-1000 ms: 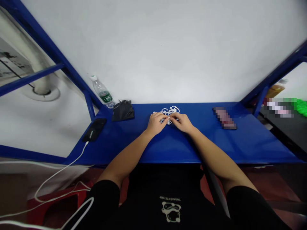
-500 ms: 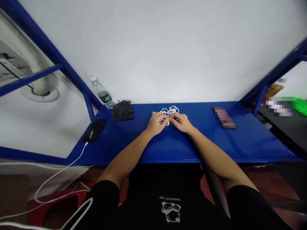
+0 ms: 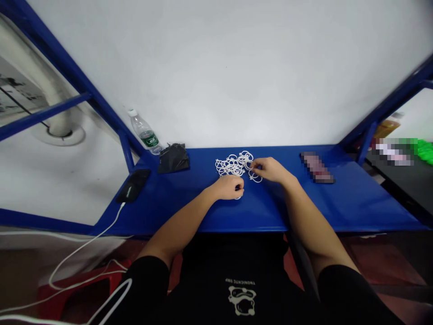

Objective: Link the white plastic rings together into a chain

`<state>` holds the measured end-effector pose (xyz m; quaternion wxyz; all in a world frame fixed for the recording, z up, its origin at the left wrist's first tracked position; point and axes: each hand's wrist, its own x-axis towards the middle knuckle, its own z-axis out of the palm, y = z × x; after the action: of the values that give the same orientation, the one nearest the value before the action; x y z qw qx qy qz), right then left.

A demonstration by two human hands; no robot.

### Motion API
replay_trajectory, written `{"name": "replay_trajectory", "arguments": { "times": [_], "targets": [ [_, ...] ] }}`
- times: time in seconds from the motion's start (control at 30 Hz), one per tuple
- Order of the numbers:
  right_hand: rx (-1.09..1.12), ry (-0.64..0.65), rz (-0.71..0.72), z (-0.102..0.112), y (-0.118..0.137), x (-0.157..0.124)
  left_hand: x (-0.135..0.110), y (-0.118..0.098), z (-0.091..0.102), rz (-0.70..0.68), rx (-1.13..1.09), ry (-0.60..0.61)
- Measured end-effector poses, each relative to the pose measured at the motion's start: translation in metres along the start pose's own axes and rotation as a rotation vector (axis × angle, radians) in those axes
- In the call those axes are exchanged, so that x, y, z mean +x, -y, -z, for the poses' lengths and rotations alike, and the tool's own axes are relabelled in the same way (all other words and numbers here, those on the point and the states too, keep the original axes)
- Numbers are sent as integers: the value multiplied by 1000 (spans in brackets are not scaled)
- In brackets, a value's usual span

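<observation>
A tangle of small white rings [image 3: 232, 164] lies on the blue table [image 3: 355, 203] near the back wall. My left hand [image 3: 230, 187] is curled closed just in front of the pile, with a white ring showing under its fingers. My right hand [image 3: 270, 170] is at the pile's right edge, fingers pinched on white rings there. Both forearms reach in from the near edge.
A plastic water bottle [image 3: 145, 132] stands at the back left beside a crumpled black cloth [image 3: 173, 158]. A black phone [image 3: 133, 185] with a white cable [image 3: 84, 243] lies at the left end. A blurred flat object [image 3: 317, 167] lies to the right.
My hands were together over the rings. The left hand has drawn back towards me with a ring, and the right hand has shifted to the right side of the pile.
</observation>
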<state>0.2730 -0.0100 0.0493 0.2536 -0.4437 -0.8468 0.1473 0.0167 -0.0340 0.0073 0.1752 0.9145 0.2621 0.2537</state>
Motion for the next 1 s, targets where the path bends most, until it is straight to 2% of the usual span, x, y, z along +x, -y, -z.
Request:
{"name": "replay_trajectory", "arguments": {
  "times": [0.1, 0.27, 0.4, 0.57, 0.67, 0.83, 1.0],
  "targets": [
    [3, 95, -26, 1, -9, -3, 1, -1, -1, -6, -6, 28],
    [32, 195, -80, -2, -16, -6, 2, 7, 4, 203, -1, 6],
    [-13, 238, -77, -14, -12, -2, 1, 18, 3, 235, 5, -39],
    [-138, 129, 22, -38, -4, 8, 3, 33, -3, 236, 38, -92],
    [-151, 111, 83, -45, -2, 11, 6, 40, -2, 308, 39, -117],
    [-103, 58, 41, -47, -1, 12, 6, 42, 1, 385, 52, -140],
    [40, -129, -13, -45, 5, 10, 6, 35, 2, 359, -2, -208]
  ]
}}
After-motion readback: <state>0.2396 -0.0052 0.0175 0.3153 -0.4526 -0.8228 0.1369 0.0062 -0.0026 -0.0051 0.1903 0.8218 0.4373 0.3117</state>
